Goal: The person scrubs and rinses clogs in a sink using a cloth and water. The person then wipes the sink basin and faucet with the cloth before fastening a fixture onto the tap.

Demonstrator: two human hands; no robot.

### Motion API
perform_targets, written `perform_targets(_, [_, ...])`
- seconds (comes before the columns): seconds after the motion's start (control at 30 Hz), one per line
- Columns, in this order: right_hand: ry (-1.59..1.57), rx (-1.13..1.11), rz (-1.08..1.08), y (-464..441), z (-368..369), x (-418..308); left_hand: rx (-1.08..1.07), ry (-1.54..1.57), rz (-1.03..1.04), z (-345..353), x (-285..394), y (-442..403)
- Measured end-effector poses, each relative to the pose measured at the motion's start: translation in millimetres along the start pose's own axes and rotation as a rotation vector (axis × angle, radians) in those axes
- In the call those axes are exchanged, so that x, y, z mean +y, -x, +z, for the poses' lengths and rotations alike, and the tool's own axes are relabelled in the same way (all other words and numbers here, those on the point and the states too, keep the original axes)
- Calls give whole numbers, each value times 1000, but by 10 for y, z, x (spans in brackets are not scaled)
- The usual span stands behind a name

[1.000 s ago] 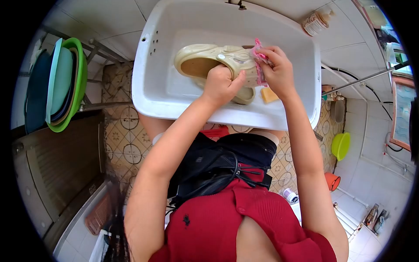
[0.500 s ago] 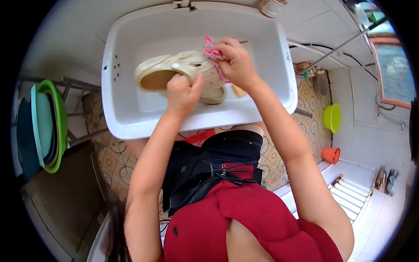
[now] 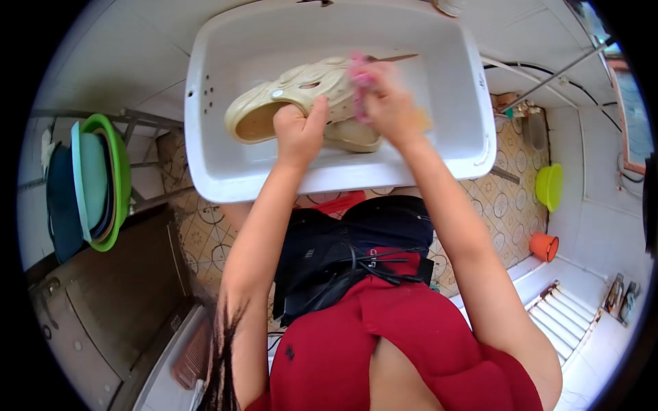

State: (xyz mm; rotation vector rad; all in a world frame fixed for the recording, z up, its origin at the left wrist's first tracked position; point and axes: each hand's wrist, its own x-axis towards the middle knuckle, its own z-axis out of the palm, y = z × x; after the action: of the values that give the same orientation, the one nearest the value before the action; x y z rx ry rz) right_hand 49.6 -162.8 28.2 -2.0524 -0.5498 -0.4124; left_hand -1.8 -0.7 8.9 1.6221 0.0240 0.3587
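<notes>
My left hand [image 3: 299, 133] grips a cream clog [image 3: 295, 92] at its opening, thumb on the outside and fingers inside. The clog is held tilted inside a white basin [image 3: 233, 185], its heel end to the left. At the clog's right end, my right hand [image 3: 391, 106], blurred by motion, is closed on a pink cloth [image 3: 361, 82] pressed against the clog. Beneath lies a second clog [image 3: 353, 137], partly hidden by the first. A yellow block [image 3: 421, 121], blurred, shows just right of my right hand. A thin brown stick-like thing [image 3: 397, 57] sticks out behind that hand.
Stacked basins [image 3: 113, 181] stand on a metal rack at the left. On the right are a lime green bowl [image 3: 549, 187], an orange bucket [image 3: 543, 246] and a white slatted rack [image 3: 562, 318]. A container [image 3: 449, 7] stands beyond the basin's far right rim.
The view has shifted. My right hand and the pink cloth have moved a little along the clog's right end and are now blurred. My left hand keeps its grip.
</notes>
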Motion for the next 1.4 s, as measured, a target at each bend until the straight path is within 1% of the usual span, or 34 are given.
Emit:
perform_targets(0.03, [-1,47,145,-13,-15,81,31,53,-38,4,-7,9])
perform_targets(0.07, [-24,52,160,20,3,124,21,46,-42,13,-5,0])
perform_targets(0.13, [-67,69,189,23,-27,-30,-21,57,-103,10,-25,-36])
perform_targets(0.17, [-13,49,66,80,21,-99,-47,70,-136,39,-26,-31])
perform_targets(0.23, [86,21,-189,124,218,-252,20,179,-149,87,14,-37])
perform_targets(0.27, [64,8,-214,111,218,-272,55,231,-155,80,30,-42])
perform_targets(0.37, [84,38,61,91,99,5,-32,101,-210,-11,-26,-19])
perform_targets(0.47, [91,113,211,36,-41,68,11,132,-200,31,-30,-27])
perform_targets(0.57, [136,-15,-80,140,70,-195,-11,196,-225,40,-15,-67])
perform_targets(0.6, [67,-62,-111,181,115,-219,-18,188,-227,27,-42,-82])
perform_targets(0.67, [49,-13,-14,164,103,-75,-27,164,-236,-36,-115,-82])
perform_targets(0.7, [40,4,34,145,55,44,-6,181,-289,-56,-103,-76])
perform_targets(0.73, [266,9,133,110,-34,216,14,201,-341,-59,-82,-74])
perform_targets(0.77, [207,-17,224,88,-121,418,26,224,-390,-56,-73,-83])
perform_targets(0.8, [147,-39,312,78,-229,577,49,187,-369,-61,-91,-103])
perform_targets(0.87, [119,-117,491,7,-607,598,104,126,-341,-59,-153,-101])
perform_targets(0.97, [282,-199,430,11,-1063,977,153,-64,-417,-64,-232,-159])
perform_targets(1.03, [438,-383,576,39,-1013,845,200,8,-473,-54,-220,-202])
perform_targets(1.1, [558,-571,604,124,-983,916,215,38,-501,-57,-253,-225])
perform_targets(1.17, [638,-772,504,335,-888,1240,208,26,-507,-89,-331,-200])
perform_targets(1.27, [810,-991,392,323,-726,1184,205,25,-464,-66,-187,-176])
perform_targets(1.4, [927,-1035,299,361,-546,1051,171,45,-463,-58,-268,-191])
